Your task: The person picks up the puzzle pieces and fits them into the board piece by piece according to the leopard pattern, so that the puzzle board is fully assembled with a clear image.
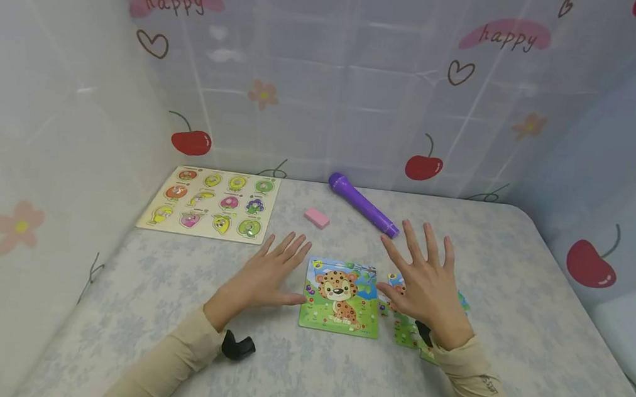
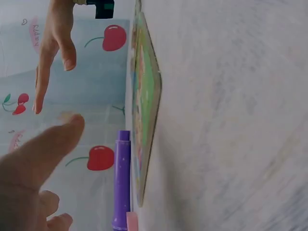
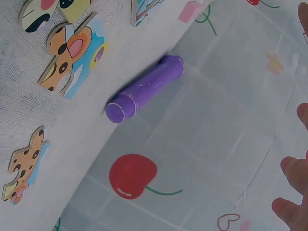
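A square leopard puzzle board (image 1: pixel 340 317) lies on the table between the two hands. My left hand (image 1: pixel 266 276) is spread beside its left edge, thumb toward it, holding nothing. In the left wrist view, that thumb (image 2: pixel 43 154) is raised higher than the thin board (image 2: pixel 150 101). Over loose leopard puzzle pieces (image 1: pixel 405 333) on the right, my right hand (image 1: pixel 429 290) hovers with fingers fanned out and nothing held. It hides part of these pieces. The right wrist view shows spotted puzzle pieces (image 3: pixel 60 67) lying apart, and several fingertips (image 3: pixel 293 173) at the right edge.
A purple microphone-shaped stick (image 1: pixel 364 206) lies at the back of the table, with a pink eraser-like block (image 1: pixel 317 218) to its left. A board of fruit pictures (image 1: pixel 209 211) lies at the back left. Printed curtains (image 1: pixel 327 98) surround the table.
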Available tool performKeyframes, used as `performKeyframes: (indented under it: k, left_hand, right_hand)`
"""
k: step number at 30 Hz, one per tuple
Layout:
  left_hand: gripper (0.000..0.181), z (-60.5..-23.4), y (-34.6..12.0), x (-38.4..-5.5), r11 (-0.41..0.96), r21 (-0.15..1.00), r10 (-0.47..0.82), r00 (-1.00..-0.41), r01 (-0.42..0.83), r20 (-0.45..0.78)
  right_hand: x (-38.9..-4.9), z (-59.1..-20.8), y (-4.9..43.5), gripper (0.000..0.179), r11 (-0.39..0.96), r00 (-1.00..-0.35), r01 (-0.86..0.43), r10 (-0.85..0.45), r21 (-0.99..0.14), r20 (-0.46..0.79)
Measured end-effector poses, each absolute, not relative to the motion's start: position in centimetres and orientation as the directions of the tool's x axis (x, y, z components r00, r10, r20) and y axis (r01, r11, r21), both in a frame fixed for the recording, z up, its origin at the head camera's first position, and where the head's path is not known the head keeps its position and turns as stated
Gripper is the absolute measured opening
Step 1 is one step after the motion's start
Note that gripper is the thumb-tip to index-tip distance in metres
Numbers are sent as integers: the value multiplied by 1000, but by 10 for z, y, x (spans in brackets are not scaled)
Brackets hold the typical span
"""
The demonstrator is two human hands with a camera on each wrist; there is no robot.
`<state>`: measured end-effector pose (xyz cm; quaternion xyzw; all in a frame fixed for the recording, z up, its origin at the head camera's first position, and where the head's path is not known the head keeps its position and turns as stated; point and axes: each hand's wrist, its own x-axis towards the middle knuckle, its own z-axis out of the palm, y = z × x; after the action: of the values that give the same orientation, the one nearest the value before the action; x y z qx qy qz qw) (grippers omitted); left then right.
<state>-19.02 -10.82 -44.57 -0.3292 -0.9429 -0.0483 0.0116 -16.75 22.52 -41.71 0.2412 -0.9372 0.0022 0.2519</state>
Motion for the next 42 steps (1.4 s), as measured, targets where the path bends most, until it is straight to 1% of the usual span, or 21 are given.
performKeyframes:
  k: [2,7,12,17,24,32,35,38,40,42]
  left_hand:
    - [108,-453,-106,-191,766,127,634,-773,630,10]
    - [114,-469,-103,-190,735,171,672,-739,657,-50]
    - [117,-474,-102,-187,734,205,674,-731,647,-106]
    - [121,-477,-100,-188,742,205,668,-729,639,-149]
    - [124,-479,-99,-185,748,249,660,-729,615,-182]
    - [125,-481,-97,-188,754,240,654,-733,612,-186]
    - [124,-481,-98,-187,750,248,659,-729,614,-187]
    - [123,-481,-99,-187,742,261,666,-723,617,-182]
    - [123,-482,-99,-187,736,267,672,-720,622,-176]
    - [122,-484,-100,-188,732,265,676,-716,628,-172]
  right_hand:
    - [-167,-417,226,84,884,-757,-452,-450,118,473]
    - [-166,-415,227,84,886,-764,-450,-446,111,466]
    - [-166,-412,228,85,890,-769,-444,-436,100,467]
    - [-166,-411,229,85,893,-772,-438,-432,101,466]
    - [-165,-411,229,86,890,-770,-444,-437,101,465]
    - [-168,-412,232,84,881,-749,-465,-442,83,495]
    - [-169,-410,235,85,872,-747,-488,-443,44,496]
    - [-172,-407,239,85,847,-743,-530,-452,-23,494]
    - [-173,-404,243,81,811,-735,-578,-469,-92,489]
    - [-174,-402,245,79,752,-728,-631,-488,-190,482]
